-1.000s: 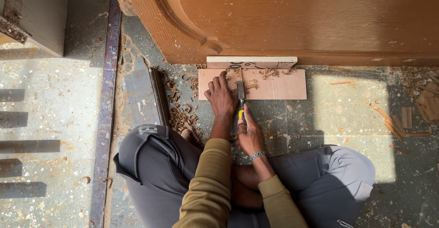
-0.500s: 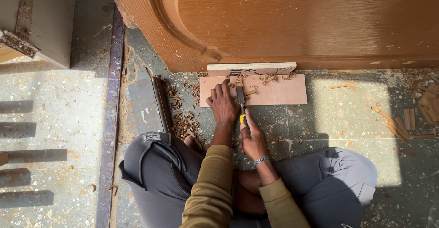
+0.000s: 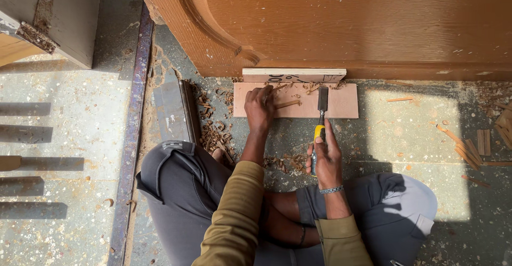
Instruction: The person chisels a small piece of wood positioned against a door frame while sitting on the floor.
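Note:
I sit cross-legged on the floor facing a flat pinkish wooden board (image 3: 341, 101) that lies against a carved wooden door (image 3: 346, 20). My left hand (image 3: 260, 108) rests on the left part of the board, fingers pressed down among wood chips. A chisel (image 3: 320, 117) with a yellow and black handle is gripped in my right hand (image 3: 326, 151), its blade lying on the board right of the left hand. A thin pale strip of wood (image 3: 293, 75) lies along the board's far edge.
Wood shavings (image 3: 213, 132) are heaped left of my knee beside a flat metal bar (image 3: 169, 111). Small wood offcuts (image 3: 474, 146) lie at the right. A metal floor rail (image 3: 130, 138) runs down the left, with a grey cabinet (image 3: 64, 15) beyond it.
My right hand has moved the chisel to the right, away from the left hand. The left hand has stayed on the board. The view has shifted slightly.

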Demonstrator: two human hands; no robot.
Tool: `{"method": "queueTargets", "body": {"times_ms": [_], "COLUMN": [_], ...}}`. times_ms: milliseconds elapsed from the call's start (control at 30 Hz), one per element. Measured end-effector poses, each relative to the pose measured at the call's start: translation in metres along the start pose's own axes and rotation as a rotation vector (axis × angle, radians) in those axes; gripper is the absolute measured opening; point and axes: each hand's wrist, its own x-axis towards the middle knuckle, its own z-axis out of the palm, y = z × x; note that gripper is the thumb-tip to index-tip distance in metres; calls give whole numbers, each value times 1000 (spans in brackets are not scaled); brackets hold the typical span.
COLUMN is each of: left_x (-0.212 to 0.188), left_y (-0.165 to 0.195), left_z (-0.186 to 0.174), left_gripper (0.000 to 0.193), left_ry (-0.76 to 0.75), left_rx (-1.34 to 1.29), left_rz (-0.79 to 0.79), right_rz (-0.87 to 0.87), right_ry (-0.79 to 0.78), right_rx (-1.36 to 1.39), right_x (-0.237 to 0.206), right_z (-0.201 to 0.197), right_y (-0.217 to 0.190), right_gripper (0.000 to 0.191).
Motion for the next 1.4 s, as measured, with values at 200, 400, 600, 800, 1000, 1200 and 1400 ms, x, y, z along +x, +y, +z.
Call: {"method": "queueTargets", "body": {"times_ms": [200, 400, 600, 800, 1000, 1200, 1400], "left_x": [52, 85, 67, 58, 43, 23, -5], "left_y": [6, 9, 6, 4, -3, -21, -5], "left_z": [-15, 8, 27, 23, 26, 11, -11], "left_gripper": [20, 32, 25, 13, 22, 16, 62], "left_ry": [-516, -829, -696, -668, -474, -545, -649], "left_rx": [14, 249, 264, 134, -27, 49, 245], "left_rz": [-368, -305, -288, -177, -32, -240, -143], "right_rz": [-6, 0, 57, 84, 61, 74, 97], "right_ry": [-2, -20, -1, -19, -31, -47, -86], "right_rx": [44, 39, 59, 47, 25, 11, -35], "right_x": [11, 10, 13, 11, 8, 10, 4], "right_z": [-3, -6, -3, 1, 2, 3, 6], "right_y": [5, 7, 5, -1, -2, 0, 5], "right_gripper": [59, 60, 60, 61, 61, 61, 60]}}
